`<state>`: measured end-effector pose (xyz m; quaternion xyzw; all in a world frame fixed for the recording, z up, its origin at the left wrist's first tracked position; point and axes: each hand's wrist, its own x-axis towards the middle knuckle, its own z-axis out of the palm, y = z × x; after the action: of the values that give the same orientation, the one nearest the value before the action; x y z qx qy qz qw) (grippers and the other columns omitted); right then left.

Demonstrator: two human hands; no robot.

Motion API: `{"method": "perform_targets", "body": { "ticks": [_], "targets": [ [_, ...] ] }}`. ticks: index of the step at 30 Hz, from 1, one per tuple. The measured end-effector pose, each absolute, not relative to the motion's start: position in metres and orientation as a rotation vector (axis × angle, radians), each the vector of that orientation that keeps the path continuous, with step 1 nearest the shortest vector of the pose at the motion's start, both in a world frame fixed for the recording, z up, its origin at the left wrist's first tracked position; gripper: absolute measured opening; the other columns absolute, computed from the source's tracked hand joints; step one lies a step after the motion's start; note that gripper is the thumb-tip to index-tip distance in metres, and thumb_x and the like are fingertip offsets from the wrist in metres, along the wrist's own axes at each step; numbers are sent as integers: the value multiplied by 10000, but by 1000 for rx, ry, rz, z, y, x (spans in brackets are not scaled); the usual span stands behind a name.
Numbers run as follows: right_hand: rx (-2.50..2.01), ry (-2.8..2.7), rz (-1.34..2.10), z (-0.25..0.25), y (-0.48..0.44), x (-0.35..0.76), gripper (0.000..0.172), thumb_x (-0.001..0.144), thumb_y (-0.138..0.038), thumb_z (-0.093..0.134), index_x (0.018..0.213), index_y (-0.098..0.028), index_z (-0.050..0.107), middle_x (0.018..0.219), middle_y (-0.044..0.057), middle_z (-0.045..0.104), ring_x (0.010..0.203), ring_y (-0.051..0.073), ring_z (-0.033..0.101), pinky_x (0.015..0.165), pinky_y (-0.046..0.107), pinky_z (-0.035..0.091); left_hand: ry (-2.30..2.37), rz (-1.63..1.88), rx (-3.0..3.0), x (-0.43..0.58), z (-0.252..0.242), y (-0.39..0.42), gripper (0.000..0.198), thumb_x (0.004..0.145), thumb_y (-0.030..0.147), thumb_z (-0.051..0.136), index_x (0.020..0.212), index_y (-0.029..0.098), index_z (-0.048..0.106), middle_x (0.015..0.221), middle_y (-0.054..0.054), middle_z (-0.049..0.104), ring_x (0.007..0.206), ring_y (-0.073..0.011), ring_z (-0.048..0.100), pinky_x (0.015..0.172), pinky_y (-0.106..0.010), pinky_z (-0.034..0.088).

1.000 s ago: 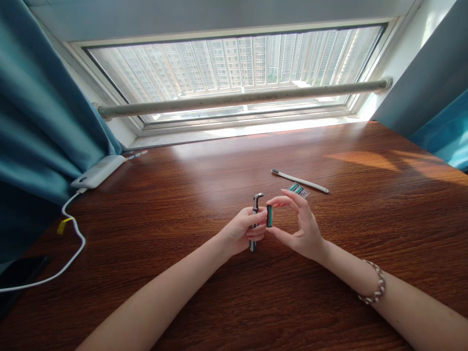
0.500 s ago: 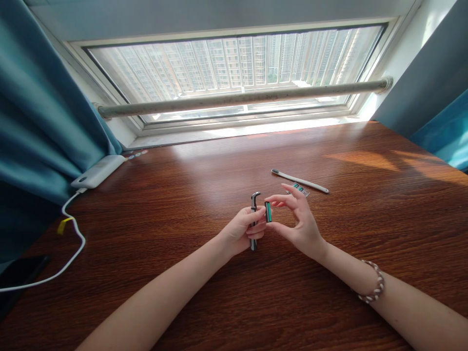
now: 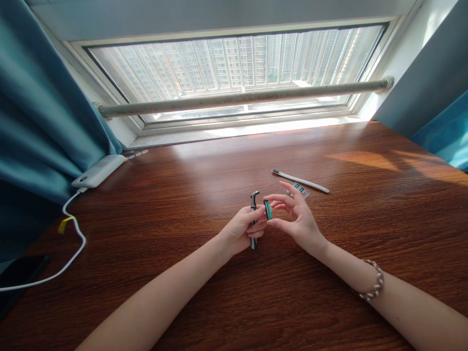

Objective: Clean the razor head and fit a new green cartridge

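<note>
My left hand (image 3: 245,229) is closed around a grey and black razor handle (image 3: 253,243), held upright with its bent neck at the top. Between the thumb and index finger of my right hand (image 3: 300,224) is a black razor cartridge (image 3: 268,210) with a green strip. The cartridge sits just right of the handle, close to my left thumb tip; I cannot tell whether they touch. Behind my right fingers lies a clear pack of razor cartridges (image 3: 302,191), partly hidden by them.
A white toothbrush (image 3: 303,181) with dark bristles lies beyond the pack on the wooden table (image 3: 204,170). At the left are a white power bank (image 3: 99,171), its white cable (image 3: 83,239), and a dark flat object (image 3: 25,273). A pipe (image 3: 248,99) crosses before the window.
My right hand has shifted very slightly up and to the left, and the razor cartridge has tilted a little. My left hand keeps its hold on the razor handle.
</note>
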<state>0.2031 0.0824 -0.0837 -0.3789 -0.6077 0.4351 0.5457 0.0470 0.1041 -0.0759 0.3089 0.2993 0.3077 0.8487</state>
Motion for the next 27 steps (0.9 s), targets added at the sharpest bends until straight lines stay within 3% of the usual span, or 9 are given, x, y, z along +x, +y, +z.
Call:
{"method": "perform_targets", "body": {
  "ticks": [27],
  "targets": [
    [-868, -1393, 1096, -81, 80, 202, 744, 671, -201, 712, 1272, -275, 280, 1122, 54, 571, 914, 180, 554, 887, 402, 416, 549, 651, 634, 47, -76, 104, 163, 771, 281, 580, 753, 126, 530, 498, 89, 251, 360, 13, 129, 342, -121, 124]
  ]
}}
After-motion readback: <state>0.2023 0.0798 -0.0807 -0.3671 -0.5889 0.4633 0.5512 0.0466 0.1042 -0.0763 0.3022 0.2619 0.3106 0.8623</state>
